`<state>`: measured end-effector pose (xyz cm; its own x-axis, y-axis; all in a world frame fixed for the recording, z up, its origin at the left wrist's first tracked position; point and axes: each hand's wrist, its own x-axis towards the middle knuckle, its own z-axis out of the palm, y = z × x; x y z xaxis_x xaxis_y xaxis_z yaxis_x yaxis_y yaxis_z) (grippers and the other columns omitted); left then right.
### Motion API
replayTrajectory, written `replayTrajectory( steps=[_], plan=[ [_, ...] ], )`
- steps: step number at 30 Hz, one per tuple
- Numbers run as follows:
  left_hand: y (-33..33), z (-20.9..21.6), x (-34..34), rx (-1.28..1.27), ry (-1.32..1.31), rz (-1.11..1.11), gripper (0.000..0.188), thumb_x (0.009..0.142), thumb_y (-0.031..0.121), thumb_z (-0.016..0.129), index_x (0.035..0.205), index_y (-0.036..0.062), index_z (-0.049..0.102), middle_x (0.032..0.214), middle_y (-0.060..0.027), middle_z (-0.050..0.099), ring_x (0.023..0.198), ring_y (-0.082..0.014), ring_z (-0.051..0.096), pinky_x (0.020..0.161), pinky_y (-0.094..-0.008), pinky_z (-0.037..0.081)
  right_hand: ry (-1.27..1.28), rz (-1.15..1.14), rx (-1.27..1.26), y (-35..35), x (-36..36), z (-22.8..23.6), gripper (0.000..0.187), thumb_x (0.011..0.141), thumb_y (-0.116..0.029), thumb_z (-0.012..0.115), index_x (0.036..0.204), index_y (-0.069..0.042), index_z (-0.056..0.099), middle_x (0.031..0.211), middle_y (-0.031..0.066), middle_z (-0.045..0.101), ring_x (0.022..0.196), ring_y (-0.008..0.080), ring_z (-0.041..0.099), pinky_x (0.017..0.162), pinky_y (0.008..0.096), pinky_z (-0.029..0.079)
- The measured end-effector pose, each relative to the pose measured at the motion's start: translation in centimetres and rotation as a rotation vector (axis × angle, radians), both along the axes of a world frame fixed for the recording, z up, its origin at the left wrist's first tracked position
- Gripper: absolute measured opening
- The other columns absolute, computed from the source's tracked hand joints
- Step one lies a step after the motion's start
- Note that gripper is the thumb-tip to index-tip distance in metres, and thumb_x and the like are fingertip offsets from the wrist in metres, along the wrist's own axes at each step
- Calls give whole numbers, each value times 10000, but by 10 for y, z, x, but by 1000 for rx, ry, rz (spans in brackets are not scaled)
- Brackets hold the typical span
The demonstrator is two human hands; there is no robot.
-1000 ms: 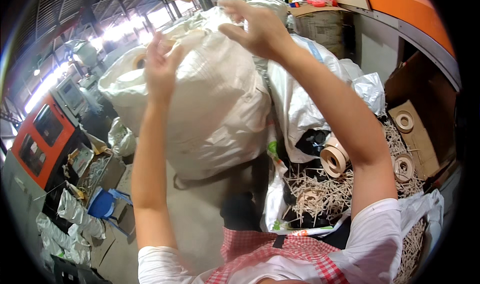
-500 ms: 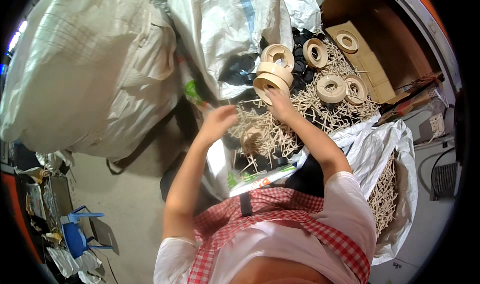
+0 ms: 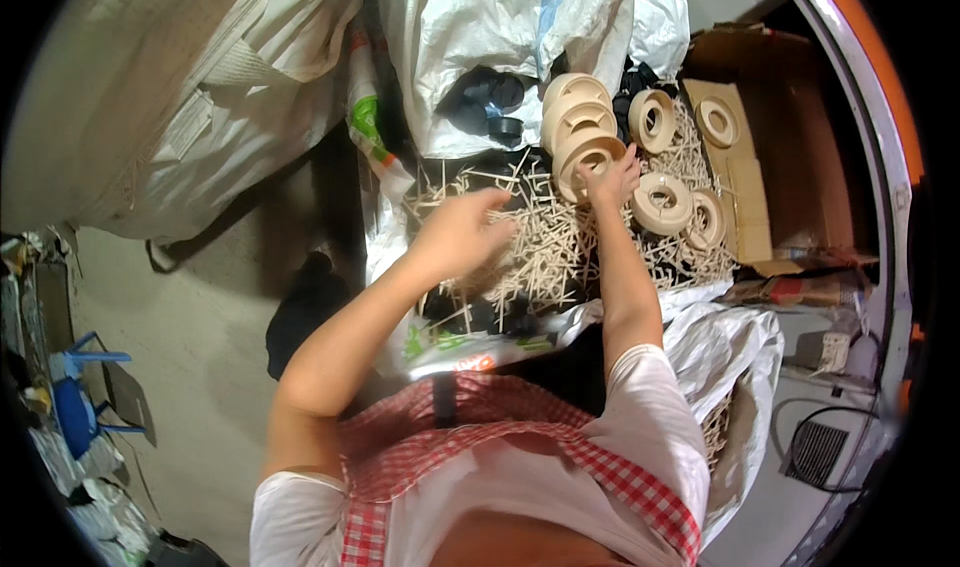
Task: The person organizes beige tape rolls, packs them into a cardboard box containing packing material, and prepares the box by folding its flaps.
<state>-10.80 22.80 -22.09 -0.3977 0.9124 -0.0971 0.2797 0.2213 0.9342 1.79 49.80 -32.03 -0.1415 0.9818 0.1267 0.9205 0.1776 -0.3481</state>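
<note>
My right hand [image 3: 610,175] has its fingers in the hollow of a beige plastic ring [image 3: 568,159], round and stepped with an inner collar. This ring leans against two similar beige rings [image 3: 577,89] in a slanting row behind it. To the left, my left hand [image 3: 462,235] hovers palm inward over a heap of thin beige sticks [image 3: 545,252], its thumb and fingers apart with nothing visible between them. Right of my right hand lie more beige rings [image 3: 662,204] on the sticks, and another ring [image 3: 717,121] rests on a cardboard flap.
Round black caps [image 3: 505,127] lie by a white woven sack [image 3: 470,27] at the back. A bulky white sack [image 3: 260,107] stands left. The open cardboard box [image 3: 800,147] is at right, above a white bag [image 3: 745,367] of sticks. A blue stool [image 3: 75,407] stands far left.
The view has shifted. My left hand has moved right, over the sticks, and a beige piece seen there earlier no longer shows. My right hand stays at the nearest ring of the row.
</note>
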Motion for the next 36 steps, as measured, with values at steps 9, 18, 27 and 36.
replayTrajectory(
  steps=[9,18,27,36],
  plan=[
    [5,-8,19,-103,204,-180,430,812,280,581,1163,34,548,1111,-187,585,1014,-326,566,872,-373,447,299,137,-76,51,48,-59,990,549,-339,831,1309,6,299,1270,234,393,1141,365,429,984,401,337],
    [6,-6,11,-136,133,-98,562,785,313,615,1249,30,469,1162,-210,553,1071,-338,536,914,-387,423,996,-156,-581,41,34,-69,228,877,-121,516,1044,7,426,786,117,543,488,154,495,380,259,383],
    [15,7,1,338,-322,479,717,701,133,723,1289,6,333,1130,-101,530,1018,-171,525,879,-317,433,916,613,-905,-94,-47,10,256,872,-141,509,1099,-26,489,934,103,599,831,164,580,696,268,468],
    [3,7,-6,359,-251,550,609,698,133,723,1217,0,434,1005,-55,564,886,-115,537,768,-264,455,85,1246,421,-8,-215,-77,363,699,-221,595,1018,-59,536,1013,186,519,940,384,483,785,478,416]
  ],
)
